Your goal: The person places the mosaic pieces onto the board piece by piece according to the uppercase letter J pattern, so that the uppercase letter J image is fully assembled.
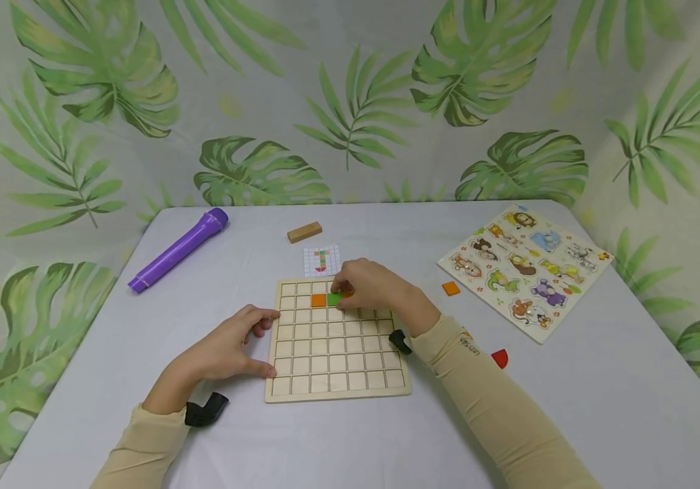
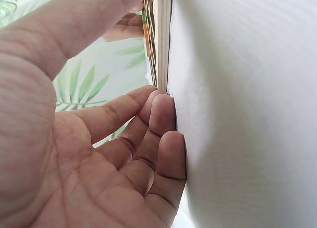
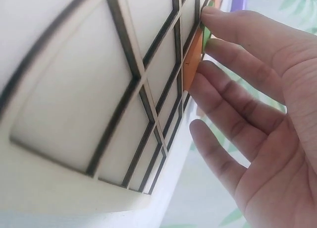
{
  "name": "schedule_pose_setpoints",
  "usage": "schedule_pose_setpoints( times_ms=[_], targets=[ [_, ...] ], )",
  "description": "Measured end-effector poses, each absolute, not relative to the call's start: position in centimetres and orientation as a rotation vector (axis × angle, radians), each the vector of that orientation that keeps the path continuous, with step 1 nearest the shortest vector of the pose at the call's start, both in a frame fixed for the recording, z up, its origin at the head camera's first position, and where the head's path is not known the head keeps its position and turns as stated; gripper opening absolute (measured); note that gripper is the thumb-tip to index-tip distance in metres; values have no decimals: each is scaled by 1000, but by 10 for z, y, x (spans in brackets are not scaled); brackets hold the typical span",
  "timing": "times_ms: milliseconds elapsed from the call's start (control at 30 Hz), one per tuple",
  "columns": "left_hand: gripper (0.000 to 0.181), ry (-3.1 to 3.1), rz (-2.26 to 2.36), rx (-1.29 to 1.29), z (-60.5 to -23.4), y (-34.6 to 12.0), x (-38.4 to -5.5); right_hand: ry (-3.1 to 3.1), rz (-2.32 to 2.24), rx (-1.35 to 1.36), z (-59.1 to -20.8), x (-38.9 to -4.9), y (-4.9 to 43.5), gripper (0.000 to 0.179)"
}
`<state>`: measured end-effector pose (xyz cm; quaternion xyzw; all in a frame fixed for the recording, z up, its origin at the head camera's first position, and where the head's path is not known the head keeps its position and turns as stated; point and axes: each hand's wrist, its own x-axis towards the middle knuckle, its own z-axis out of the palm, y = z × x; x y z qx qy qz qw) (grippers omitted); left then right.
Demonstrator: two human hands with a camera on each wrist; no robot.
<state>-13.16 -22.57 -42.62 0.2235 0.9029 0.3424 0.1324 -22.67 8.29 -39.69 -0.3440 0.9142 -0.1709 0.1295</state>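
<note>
A pale wooden grid board [image 1: 338, 346] lies flat on the table. My right hand [image 1: 368, 285] is over its upper part, pinching a green square tile [image 1: 334, 299] between thumb and index finger. Directly left of the green tile, an orange square tile [image 1: 318, 300] sits in a cell. Another orange tile [image 3: 192, 64] lies under the right hand's other fingers in the right wrist view. My left hand [image 1: 228, 346] rests at the board's left side, thumb and index fingertip touching its edge. Several left fingertips [image 2: 172, 148] rest on the tablecloth beside the board in the left wrist view.
Behind the board are a pattern card [image 1: 322, 260] and a wooden block [image 1: 304, 232]. A purple toy microphone [image 1: 179, 250] lies back left, an animal puzzle board [image 1: 524, 265] back right. A loose orange tile [image 1: 450, 288] and a red quarter-round piece [image 1: 500, 358] lie to the right.
</note>
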Motion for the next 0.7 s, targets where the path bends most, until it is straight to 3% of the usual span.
schedule_pose_setpoints(
  times_ms=[700],
  targets=[
    [94,2617,989,644,-426,-225,-131,2628,-524,-941,-378,-216,111,30]
  ],
)
